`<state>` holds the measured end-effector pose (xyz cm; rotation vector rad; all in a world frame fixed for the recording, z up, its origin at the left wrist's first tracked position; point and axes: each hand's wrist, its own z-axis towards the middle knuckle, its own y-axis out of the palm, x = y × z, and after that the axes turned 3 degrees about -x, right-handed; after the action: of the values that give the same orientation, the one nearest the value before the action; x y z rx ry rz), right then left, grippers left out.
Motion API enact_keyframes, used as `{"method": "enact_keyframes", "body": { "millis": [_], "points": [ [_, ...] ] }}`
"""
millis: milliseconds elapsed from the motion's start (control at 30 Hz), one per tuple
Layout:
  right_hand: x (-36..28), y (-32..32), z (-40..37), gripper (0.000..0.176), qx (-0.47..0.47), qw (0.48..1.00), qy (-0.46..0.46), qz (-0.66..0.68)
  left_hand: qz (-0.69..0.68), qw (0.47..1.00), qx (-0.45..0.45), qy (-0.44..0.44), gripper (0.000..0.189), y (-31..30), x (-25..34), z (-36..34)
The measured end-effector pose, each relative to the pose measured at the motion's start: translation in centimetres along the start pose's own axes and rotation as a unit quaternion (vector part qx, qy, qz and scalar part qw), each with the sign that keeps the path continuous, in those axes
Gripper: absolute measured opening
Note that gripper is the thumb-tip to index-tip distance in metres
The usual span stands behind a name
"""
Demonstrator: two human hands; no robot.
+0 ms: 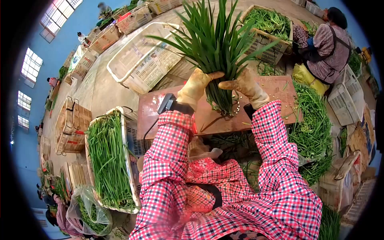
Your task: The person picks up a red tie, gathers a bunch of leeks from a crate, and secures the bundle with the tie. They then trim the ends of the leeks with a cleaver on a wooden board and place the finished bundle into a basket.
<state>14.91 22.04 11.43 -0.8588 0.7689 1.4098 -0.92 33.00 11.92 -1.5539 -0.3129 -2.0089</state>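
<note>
A bunch of green chives (220,48) stands upright over a reddish board (164,108), leaves fanned out at the top and stem ends down near the board. My left hand (196,88), in a stained pale glove, is closed around the bunch from the left. From the right, my right hand (249,88), gloved the same way, is wrapped round it at about the same height. Both thumbs lie across the near side of the stems, pointing towards each other. My other fingers are largely hidden behind the leaves. Small pale bits lie on the board beside the stem ends.
A long crate of chives (108,156) stands at my left, with a wooden-looking crate (74,124) beyond it. Ahead is a large white crate (148,72). Loose greens (310,124) are heaped at my right. A co-worker (330,48) sits at upper right by a filled crate (268,48).
</note>
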Motion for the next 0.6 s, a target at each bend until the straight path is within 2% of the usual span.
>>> {"method": "enact_keyframes", "body": {
  "millis": [33,100,133,167,200,267,333,367,400,433,467,533,567,600],
  "points": [
    [0.0,0.3,0.2,0.06,0.034,0.997,0.031,-0.06,-0.062,0.997,0.019,-0.051,0.031,0.1,-0.1,0.2],
    [-0.2,0.6,1.1,0.063,0.043,0.994,0.031,-0.098,0.096,0.994,-0.007,0.046,0.033,0.0,-0.2,0.2],
    [-0.4,0.7,1.4,0.064,0.05,0.991,0.031,-0.12,0.04,0.996,-0.025,0.075,0.033,-0.1,-1.1,0.1],
    [0.6,1.0,1.6,0.066,0.092,0.995,0.024,-0.042,-0.016,0.994,-0.047,0.101,0.033,-0.2,-2.2,0.0],
    [-0.5,1.1,2.0,0.066,0.116,0.984,0.064,-0.123,-0.003,0.995,-0.08,0.055,0.032,-0.8,-2.3,0.4],
    [-2.2,2.0,1.6,0.063,0.146,0.988,0.051,0.011,0.05,0.991,-0.124,-0.004,0.032,-1.7,-2.0,0.7],
    [-0.2,3.0,1.7,0.058,0.178,0.984,0.028,-0.003,0.123,0.981,-0.145,-0.03,0.037,-2.0,-0.8,0.5],
    [-0.7,3.8,1.5,0.056,0.183,0.983,0.001,0.031,-0.058,0.99,-0.119,-0.04,0.038,-3.2,-3.2,-0.2],
    [-1.2,4.1,1.3,0.055,0.185,0.98,-0.028,0.065,-0.051,0.991,-0.122,-0.022,0.04,-3.2,-3.6,-0.3],
    [-1.6,3.5,1.0,0.054,0.154,0.988,0.025,0.009,-0.044,0.991,-0.124,-0.004,0.042,-3.2,-3.9,-0.4],
    [-2.8,3.2,0.9,0.054,0.151,0.988,0.008,-0.031,0.082,0.986,-0.145,0.029,0.043,-3.3,-3.9,-0.3],
    [-5.5,3.0,1.0,0.054,0.137,0.984,-0.024,-0.108,0.331,0.923,-0.161,0.111,0.044,-3.6,-3.7,-0.1],
    [-5.1,3.0,1.1,0.055,0.133,0.987,-0.008,-0.094,0.394,0.899,-0.157,0.11,0.045,-4.5,-5.1,-0.6],
    [-4.8,3.1,1.2,0.055,0.129,0.988,0.008,-0.079,0.615,0.762,-0.159,0.121,0.045,-4.6,-5.4,-0.4]
  ]
}}
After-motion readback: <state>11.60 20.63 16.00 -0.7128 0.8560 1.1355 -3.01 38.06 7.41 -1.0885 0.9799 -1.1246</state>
